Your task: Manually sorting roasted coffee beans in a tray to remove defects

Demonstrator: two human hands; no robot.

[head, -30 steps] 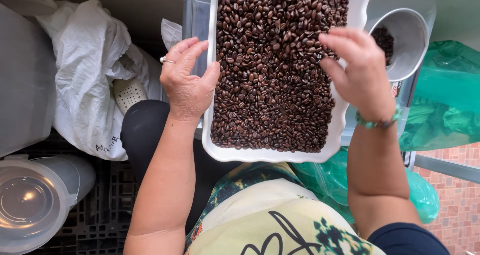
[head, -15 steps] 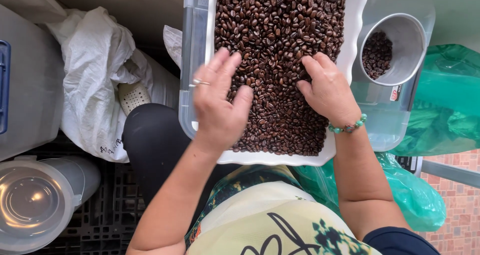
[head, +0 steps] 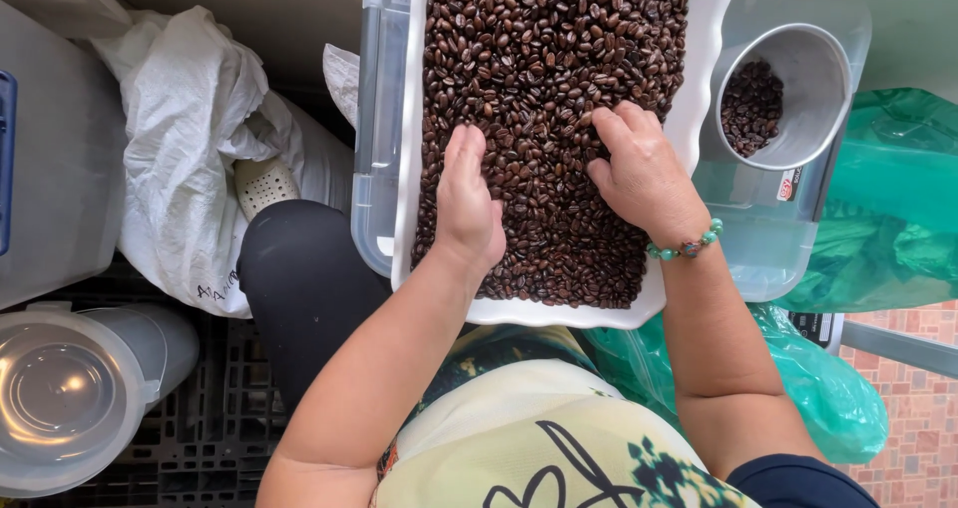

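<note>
a: where's the room?
b: the white tray (head: 689, 119) sits on a clear bin (head: 374, 119); white sack (head: 185, 149) left, grey cup (head: 798, 79) right.
a: and the hands?
b: both palm-down on the coffee beans (head: 544, 79). left hand (head: 467, 204) flat, fingers straight; right hand (head: 639, 174) fingers curled into the beans, gripping nothing visible.

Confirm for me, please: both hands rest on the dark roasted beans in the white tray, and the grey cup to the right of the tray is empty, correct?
Not quite. The head view shows both the left hand and right hand on the beans in the white tray, but the grey cup to its right is not empty: it holds some dark beans.
</note>
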